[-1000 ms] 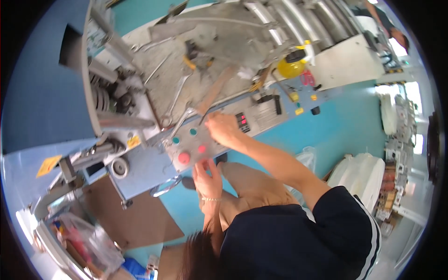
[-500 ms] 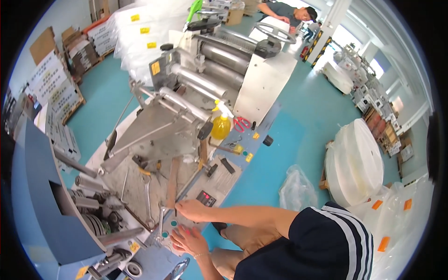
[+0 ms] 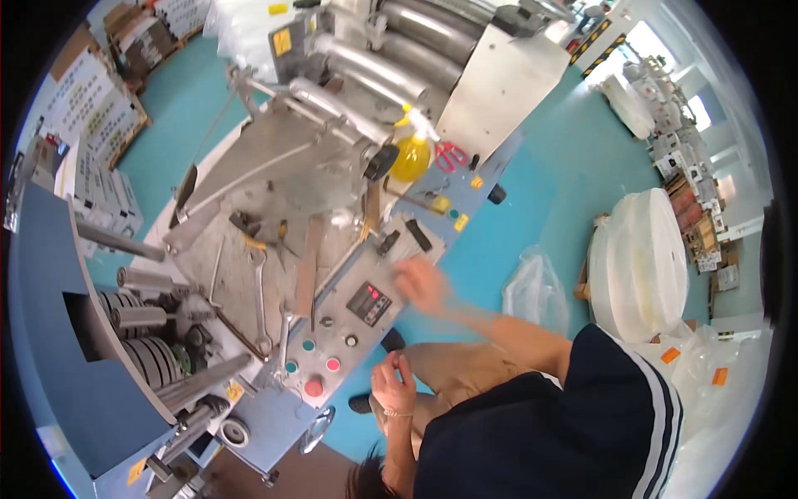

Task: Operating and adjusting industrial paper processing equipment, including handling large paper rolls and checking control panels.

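A grey control panel (image 3: 357, 333) on the metal machine carries a small red digital display (image 3: 370, 301), a green button (image 3: 308, 344) and two red buttons (image 3: 314, 387). My right hand (image 3: 420, 283) is blurred with motion over the panel's far end, just right of the display; it looks flat and holds nothing. My left hand (image 3: 395, 382) hangs off the panel's near edge with fingers curled, nothing in it, a hand's width right of the red buttons. Wrenches (image 3: 259, 291) lie on the machine's metal top, left of the panel.
A yellow spray bottle (image 3: 411, 158) and red scissors (image 3: 450, 155) sit on the machine behind the panel. A large white roll (image 3: 640, 266) and a clear plastic bag (image 3: 536, 291) stand on the teal floor at right. Cardboard boxes (image 3: 91, 125) are stacked far left.
The view has swung. My right hand slid from the wrenches toward the panel's far end by the display. My left hand came off the buttons and pulled back past the panel edge.
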A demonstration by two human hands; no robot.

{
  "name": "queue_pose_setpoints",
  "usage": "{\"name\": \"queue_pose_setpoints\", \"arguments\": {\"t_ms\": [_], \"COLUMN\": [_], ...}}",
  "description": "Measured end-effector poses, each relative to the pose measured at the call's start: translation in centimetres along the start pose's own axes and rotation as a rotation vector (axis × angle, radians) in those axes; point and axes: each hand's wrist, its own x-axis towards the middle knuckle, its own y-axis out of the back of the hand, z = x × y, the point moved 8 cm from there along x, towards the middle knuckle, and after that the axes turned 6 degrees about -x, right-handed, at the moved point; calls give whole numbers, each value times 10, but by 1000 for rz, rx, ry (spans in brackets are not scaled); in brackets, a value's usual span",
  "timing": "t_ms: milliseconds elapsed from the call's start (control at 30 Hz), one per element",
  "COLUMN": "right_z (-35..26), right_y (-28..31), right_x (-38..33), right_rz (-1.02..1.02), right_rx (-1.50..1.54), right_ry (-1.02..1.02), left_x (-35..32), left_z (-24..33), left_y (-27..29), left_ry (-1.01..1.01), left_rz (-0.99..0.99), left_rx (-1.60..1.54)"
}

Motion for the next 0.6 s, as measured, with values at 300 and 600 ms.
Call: {"name": "queue_pose_setpoints", "arguments": {"t_ms": [300, 600], "right_z": [211, 233], "right_y": [68, 52], "right_x": [13, 29], "right_rz": [250, -224], "right_rx": [321, 399], "right_ry": [-993, -1089], "left_x": [-35, -35], "left_z": [-103, -110], "left_y": [-22, -15], "left_ry": [972, 1002], "left_rz": [300, 390], "left_rx": [-733, -582]}}
